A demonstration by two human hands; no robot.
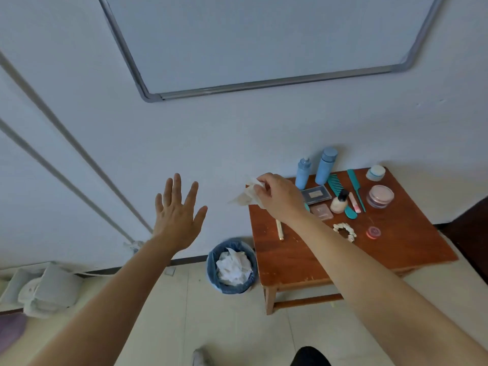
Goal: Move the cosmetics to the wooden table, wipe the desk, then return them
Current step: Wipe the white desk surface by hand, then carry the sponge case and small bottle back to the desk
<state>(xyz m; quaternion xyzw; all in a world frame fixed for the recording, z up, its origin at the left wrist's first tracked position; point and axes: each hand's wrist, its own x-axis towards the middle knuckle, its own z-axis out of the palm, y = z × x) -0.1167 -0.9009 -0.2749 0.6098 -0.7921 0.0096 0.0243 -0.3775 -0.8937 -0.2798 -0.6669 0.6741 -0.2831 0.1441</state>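
The wooden table (303,262) stands at the right against the wall. On it are two blue bottles (326,165), teal combs (355,187), a foundation bottle (340,202), a dark palette (315,194), a pink compact (320,211), a pink jar (380,196), a white-lidded jar (375,172), a scrunchie (344,231) and a small red pot (372,231). My right hand (277,196) pinches a crumpled white tissue (245,195) above the table's left edge, over the bin. My left hand (178,215) is raised with fingers spread and holds nothing.
A blue-lined waste bin (232,265) full of crumpled tissues sits on the floor left of the table. A whiteboard (264,40) hangs on the wall above. Grey bundles (47,289) lie on the floor at the left. A thin stick (280,229) rests on the table's left part.
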